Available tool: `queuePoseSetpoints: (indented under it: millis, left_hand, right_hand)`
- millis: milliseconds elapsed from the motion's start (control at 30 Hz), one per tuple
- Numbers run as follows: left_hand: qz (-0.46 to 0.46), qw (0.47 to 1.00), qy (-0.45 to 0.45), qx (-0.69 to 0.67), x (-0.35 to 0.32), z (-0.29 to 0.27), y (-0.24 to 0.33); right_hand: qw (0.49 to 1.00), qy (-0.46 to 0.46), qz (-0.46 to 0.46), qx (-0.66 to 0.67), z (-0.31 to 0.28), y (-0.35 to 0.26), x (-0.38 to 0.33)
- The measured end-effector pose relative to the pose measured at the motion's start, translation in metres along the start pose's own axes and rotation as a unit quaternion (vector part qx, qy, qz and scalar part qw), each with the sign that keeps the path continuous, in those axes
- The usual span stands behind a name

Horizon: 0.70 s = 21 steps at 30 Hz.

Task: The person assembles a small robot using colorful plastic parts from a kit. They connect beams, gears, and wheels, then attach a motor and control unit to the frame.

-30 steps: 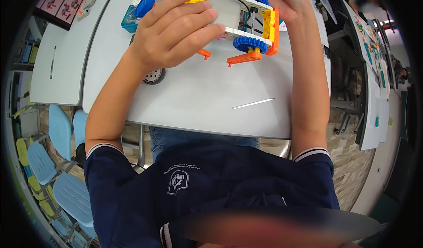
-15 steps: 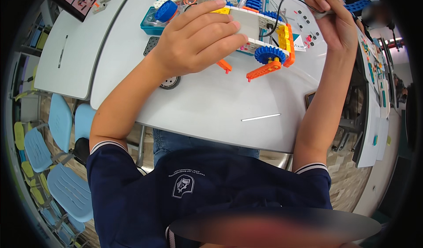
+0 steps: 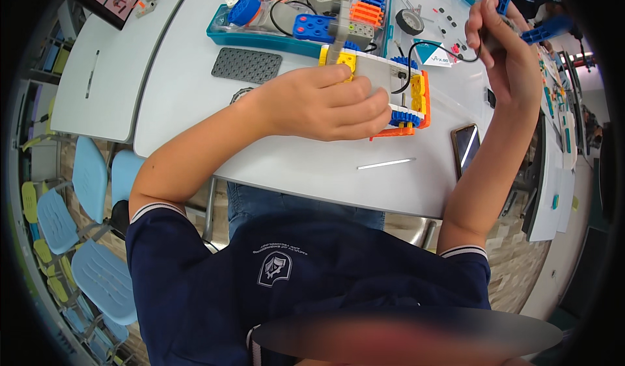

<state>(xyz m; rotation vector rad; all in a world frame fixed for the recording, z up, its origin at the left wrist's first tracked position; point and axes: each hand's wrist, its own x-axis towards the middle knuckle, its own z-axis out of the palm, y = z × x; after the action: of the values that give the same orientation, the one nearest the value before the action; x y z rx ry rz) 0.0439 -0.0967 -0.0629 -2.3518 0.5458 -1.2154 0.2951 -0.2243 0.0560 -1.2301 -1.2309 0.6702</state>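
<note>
My left hand is curled over the near side of a plastic building-kit model, gripping it above the table. The model has white beams, yellow blocks, an orange end piece and blue gears. Up at the right, my right hand has its fingers bent around a part with blue curved beams; its core is mostly hidden by the fingers. A black cable loops from the model to the right hand. Behind the model stands a blue beam piece with a grey block.
A teal-edged tray of mixed parts lies at the back, beside another tray holding a wheel and small pieces. On the white table are a dark grey perforated plate, a thin white rod and a phone.
The model and my left hand have come nearer to me, uncovering the tray and grey plate. My right hand has shifted right and slightly down, and more of its blue beams shows.
</note>
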Motion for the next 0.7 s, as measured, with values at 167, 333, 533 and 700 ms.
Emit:
queuePoseSetpoints:
  millis: [167, 333, 533, 700]
  left_hand:
    - [0.022, 0.999, -0.021, 0.021, -0.001, 0.0, 0.003]
    - [0.028, 0.998, -0.049, 0.027, -0.003, -0.002, 0.001]
    - [0.003, 0.995, -0.1, -0.001, -0.006, -0.014, 0.007]
    - [-0.025, 0.986, -0.163, -0.029, -0.011, -0.025, 0.01]
  right_hand:
    - [0.999, -0.005, 0.028, 0.044, -0.014, -0.006, -0.03]
    - [0.979, -0.111, -0.023, 0.168, -0.036, -0.002, -0.05]
    - [0.842, -0.203, -0.066, 0.496, -0.037, 0.035, -0.048]
    - [0.875, -0.053, -0.035, 0.48, -0.02, 0.044, -0.058]
